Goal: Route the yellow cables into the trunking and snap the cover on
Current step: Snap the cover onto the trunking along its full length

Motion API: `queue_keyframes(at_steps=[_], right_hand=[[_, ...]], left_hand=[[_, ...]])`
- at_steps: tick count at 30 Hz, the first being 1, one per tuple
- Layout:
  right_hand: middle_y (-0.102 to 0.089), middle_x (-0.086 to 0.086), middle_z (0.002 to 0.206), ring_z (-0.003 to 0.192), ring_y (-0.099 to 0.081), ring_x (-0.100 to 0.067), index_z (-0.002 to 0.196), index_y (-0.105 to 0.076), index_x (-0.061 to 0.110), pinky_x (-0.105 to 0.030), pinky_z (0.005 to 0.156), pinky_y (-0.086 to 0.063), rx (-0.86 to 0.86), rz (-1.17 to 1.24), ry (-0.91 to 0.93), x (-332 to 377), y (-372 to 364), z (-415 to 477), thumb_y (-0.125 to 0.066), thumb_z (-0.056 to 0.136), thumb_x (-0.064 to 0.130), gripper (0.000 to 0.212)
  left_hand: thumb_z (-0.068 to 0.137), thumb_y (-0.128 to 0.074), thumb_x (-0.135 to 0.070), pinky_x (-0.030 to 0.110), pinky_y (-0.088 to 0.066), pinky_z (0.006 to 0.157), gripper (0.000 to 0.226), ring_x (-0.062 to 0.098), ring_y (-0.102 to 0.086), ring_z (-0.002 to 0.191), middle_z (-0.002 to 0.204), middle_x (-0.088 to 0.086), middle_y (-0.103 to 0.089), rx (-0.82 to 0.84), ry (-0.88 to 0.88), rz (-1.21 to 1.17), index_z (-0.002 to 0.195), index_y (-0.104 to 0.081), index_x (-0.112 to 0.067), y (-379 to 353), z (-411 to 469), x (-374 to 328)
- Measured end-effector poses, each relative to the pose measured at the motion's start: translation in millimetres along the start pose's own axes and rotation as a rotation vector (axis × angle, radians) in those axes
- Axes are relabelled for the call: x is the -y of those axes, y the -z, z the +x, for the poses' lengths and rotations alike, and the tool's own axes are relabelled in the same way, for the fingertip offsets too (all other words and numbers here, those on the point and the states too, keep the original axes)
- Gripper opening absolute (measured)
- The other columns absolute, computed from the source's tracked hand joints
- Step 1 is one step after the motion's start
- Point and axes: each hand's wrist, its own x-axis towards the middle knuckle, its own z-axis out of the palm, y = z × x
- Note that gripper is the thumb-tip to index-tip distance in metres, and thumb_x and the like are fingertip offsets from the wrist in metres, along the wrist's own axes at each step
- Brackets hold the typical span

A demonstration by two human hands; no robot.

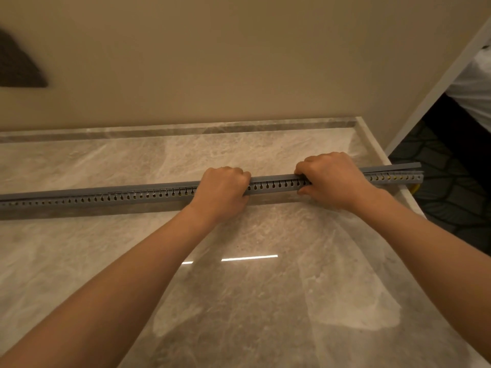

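A long grey slotted trunking [93, 199] lies across the marble counter from the left edge to past the right edge. Its grey cover [273, 178] sits along the top; at the far right end the cover [393, 168] stands slightly raised off the trunking. Yellow cable shows through the side slots and pokes out at the right end [414, 187]. My left hand [223, 192] is closed over the trunking and cover near the middle. My right hand [332, 179] grips them a little further right, fingers curled over the top.
The marble counter [239, 288] has a raised back ledge [186, 131] against a beige wall. Its right edge [380, 150] drops to a dark patterned floor [438, 181]. A white cloth-like mass [475, 83] sits at the far right.
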Motion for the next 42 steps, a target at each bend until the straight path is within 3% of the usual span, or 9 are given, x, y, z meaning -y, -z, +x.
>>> queue_keyframes(at_steps=[4,7,11,14,20,24,30,36,42], right_hand=[[-0.064,0.0,0.095,0.084,-0.059,-0.024,0.103,-0.061,0.017,-0.03,0.061,-0.031,-0.016,0.017,0.002,0,0,-1,-0.06,0.085,0.037,0.027],[-0.064,-0.003,0.096,0.087,-0.059,-0.025,0.104,-0.061,0.014,-0.03,0.061,-0.03,-0.036,0.021,0.006,2,-1,-5,-0.06,0.086,0.035,0.027],[-0.064,-0.01,0.079,0.073,-0.059,-0.031,0.087,-0.063,0.006,-0.033,0.055,-0.036,-0.165,0.114,0.016,1,-13,-9,-0.069,0.08,0.023,0.02],[-0.064,-0.011,0.078,0.073,-0.059,-0.031,0.089,-0.065,0.006,-0.039,0.055,-0.047,-0.192,0.154,0.013,0,-20,-14,-0.069,0.078,0.022,0.02],[-0.067,-0.007,0.088,0.082,-0.06,-0.027,0.098,-0.066,0.012,-0.043,0.062,-0.052,-0.225,0.281,0.035,-12,-25,-19,-0.065,0.078,0.021,0.022],[-0.067,-0.005,0.092,0.086,-0.06,-0.027,0.101,-0.066,0.014,-0.042,0.061,-0.052,-0.228,0.256,0.031,-29,-28,-26,-0.064,0.076,0.014,0.025],[-0.068,-0.005,0.089,0.082,-0.06,-0.027,0.098,-0.069,0.013,-0.038,0.053,-0.052,-0.276,0.161,-0.075,-53,-29,-53,-0.071,0.073,0.007,0.026],[-0.066,-0.007,0.08,0.073,-0.06,-0.028,0.088,-0.069,0.009,-0.035,0.05,-0.05,-0.322,0.112,-0.19,-41,-35,-54,-0.073,0.065,0.0,0.025],[-0.063,-0.01,0.075,0.07,-0.058,-0.032,0.083,-0.066,0.007,-0.035,0.05,-0.046,-0.294,0.125,-0.28,-32,-30,-50,-0.071,0.064,-0.002,0.021]], left_hand=[[0.077,-0.064,-0.016,0.028,-0.023,0.049,0.009,0.024,-0.059,0.068,0.075,0.004,-0.064,-0.208,-0.038,-0.096,0.084,-0.062,-0.01,-2,6,-26],[0.051,-0.082,-0.011,0.022,-0.02,0.044,0.024,0.019,-0.055,0.049,0.056,-0.001,-0.059,-0.213,-0.026,-0.069,0.064,-0.062,-0.013,4,17,-51],[0.04,-0.087,-0.008,0.018,-0.021,0.041,0.03,0.018,-0.053,0.042,0.047,0.0,-0.055,-0.23,0.0,-0.101,0.055,-0.062,-0.013,3,25,-70],[0.041,-0.089,-0.01,0.018,-0.021,0.041,0.029,0.019,-0.053,0.04,0.045,0.001,-0.055,-0.202,-0.022,-0.069,0.053,-0.062,-0.013,2,26,-69],[0.056,-0.082,-0.011,0.021,-0.022,0.043,0.018,0.024,-0.055,0.045,0.052,0.006,-0.06,-0.173,-0.052,-0.051,0.061,-0.065,-0.008,5,27,-67],[0.049,-0.084,-0.011,0.019,-0.023,0.042,0.021,0.024,-0.052,0.039,0.047,0.004,-0.056,-0.186,-0.044,-0.052,0.057,-0.065,-0.009,7,29,-64],[0.055,-0.081,-0.011,0.023,-0.03,0.042,0.017,0.027,-0.053,0.042,0.049,0.007,-0.057,-0.18,-0.037,-0.112,0.06,-0.066,-0.006,2,30,-63],[0.069,-0.074,-0.013,0.026,-0.029,0.047,0.01,0.029,-0.056,0.051,0.058,0.009,-0.061,-0.222,-0.05,-0.177,0.069,-0.067,-0.005,-2,29,-60],[0.069,-0.073,-0.014,0.026,-0.026,0.048,0.009,0.029,-0.056,0.053,0.06,0.008,-0.061,-0.232,-0.06,-0.206,0.068,-0.068,-0.006,-7,29,-58]])
